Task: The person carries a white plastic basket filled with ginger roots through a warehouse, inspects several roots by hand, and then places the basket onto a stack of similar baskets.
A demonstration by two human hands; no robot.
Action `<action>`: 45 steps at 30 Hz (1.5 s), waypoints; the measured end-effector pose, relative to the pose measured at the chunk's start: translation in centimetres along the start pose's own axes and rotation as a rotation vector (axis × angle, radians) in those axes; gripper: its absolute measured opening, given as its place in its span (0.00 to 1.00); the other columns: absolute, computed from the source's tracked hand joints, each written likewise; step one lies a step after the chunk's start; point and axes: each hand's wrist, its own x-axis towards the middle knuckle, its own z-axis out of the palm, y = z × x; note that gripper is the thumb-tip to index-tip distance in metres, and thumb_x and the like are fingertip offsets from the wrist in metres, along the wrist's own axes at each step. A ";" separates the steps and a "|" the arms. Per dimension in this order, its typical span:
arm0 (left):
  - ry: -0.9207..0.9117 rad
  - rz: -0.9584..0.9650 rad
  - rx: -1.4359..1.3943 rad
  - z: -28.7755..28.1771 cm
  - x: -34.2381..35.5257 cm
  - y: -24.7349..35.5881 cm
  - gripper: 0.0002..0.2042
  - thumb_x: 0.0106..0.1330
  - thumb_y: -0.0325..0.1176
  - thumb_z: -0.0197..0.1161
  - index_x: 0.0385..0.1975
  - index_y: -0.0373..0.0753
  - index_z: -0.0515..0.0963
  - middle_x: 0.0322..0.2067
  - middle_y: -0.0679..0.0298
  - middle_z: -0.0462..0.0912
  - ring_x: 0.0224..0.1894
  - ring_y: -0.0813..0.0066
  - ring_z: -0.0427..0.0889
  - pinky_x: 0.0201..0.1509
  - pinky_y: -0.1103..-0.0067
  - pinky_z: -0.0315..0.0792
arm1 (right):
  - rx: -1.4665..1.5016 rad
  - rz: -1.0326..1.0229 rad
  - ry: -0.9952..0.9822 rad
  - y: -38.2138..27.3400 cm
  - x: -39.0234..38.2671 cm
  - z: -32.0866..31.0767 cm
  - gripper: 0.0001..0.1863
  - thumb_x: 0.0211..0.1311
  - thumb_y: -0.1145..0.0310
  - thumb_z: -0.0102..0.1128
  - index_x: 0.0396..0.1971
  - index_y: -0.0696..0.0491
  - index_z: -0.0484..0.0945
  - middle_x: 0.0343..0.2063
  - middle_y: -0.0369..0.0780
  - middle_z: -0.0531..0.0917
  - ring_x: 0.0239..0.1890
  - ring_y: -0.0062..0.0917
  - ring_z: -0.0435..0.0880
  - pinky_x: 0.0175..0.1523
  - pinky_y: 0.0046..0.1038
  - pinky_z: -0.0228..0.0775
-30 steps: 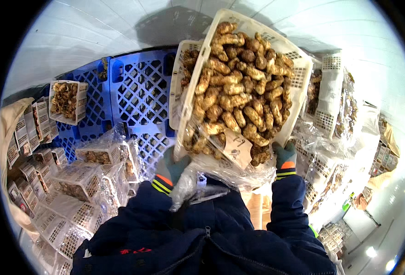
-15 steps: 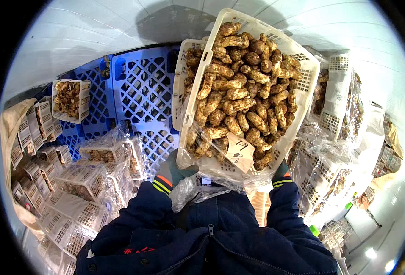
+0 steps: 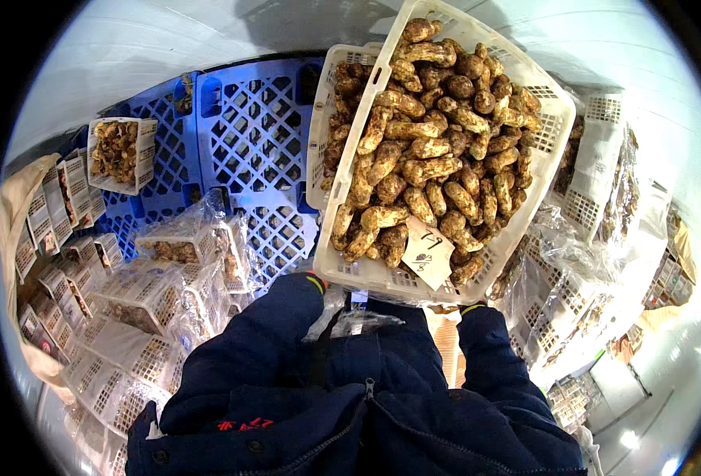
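A white plastic crate (image 3: 553,151) heaped with thick-stemmed brown mushrooms (image 3: 446,159) hangs at an angle before me. On the mushrooms near its close edge lies a handwritten paper slip (image 3: 427,258). Both my arms reach to the crate: my left sleeve (image 3: 287,297) ends at its near left corner, my right sleeve (image 3: 481,321) at its near right corner. The fingers of both hands are hidden beneath and behind the crate, which they hold. Loose clear plastic film (image 3: 366,321) hangs below its near edge.
Another mushroom crate (image 3: 319,143) is partly covered by the held one. Blue slatted pallets (image 3: 247,119) lie at the left, with a small crate (image 3: 154,155) on them. Film-wrapped crates (image 3: 140,301) are stacked at the left, and more (image 3: 589,190) at the right. A pale wall (image 3: 176,32) runs behind.
The crate has gone farther from me and to the right as my arms stretched out. My gloved hands, partly visible before, have slipped out of sight behind its near edge.
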 end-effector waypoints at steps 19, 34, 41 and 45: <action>0.106 -0.001 -0.012 -0.3 4.8 0.9 0.18 0.57 0.35 0.60 0.45 0.33 0.72 0.42 0.52 0.76 0.39 0.61 0.78 0.43 0.71 0.72 | 1.483 0.465 -0.689 -10.2 -10.6 6.1 0.19 0.64 0.60 0.46 0.51 0.54 0.67 0.40 0.41 0.78 0.41 0.26 0.77 0.43 0.26 0.69; -0.291 0.300 -0.162 3.3 -2.3 13.6 0.17 0.59 0.30 0.57 0.48 0.32 0.69 0.46 0.52 0.74 0.42 0.63 0.78 0.44 0.71 0.73 | 1.580 0.444 -0.748 -13.7 -8.9 5.2 0.26 0.50 0.43 0.59 0.33 0.54 0.76 0.26 0.41 0.81 0.19 0.25 0.77 0.24 0.23 0.68; -0.936 0.168 -0.667 4.6 -6.8 21.2 0.17 0.60 0.28 0.56 0.49 0.32 0.68 0.48 0.52 0.73 0.42 0.63 0.77 0.44 0.71 0.73 | 0.795 -0.437 -0.518 -9.4 -8.8 -4.9 0.23 0.56 0.52 0.55 0.43 0.57 0.74 0.33 0.44 0.80 0.35 0.27 0.79 0.42 0.27 0.70; -1.089 0.013 -0.710 1.9 -6.2 26.8 0.17 0.60 0.27 0.55 0.50 0.32 0.68 0.49 0.52 0.72 0.43 0.63 0.77 0.44 0.71 0.73 | 0.548 -0.447 0.095 -1.6 -10.0 -13.4 0.28 0.57 0.52 0.54 0.50 0.58 0.69 0.46 0.48 0.75 0.50 0.35 0.74 0.53 0.31 0.65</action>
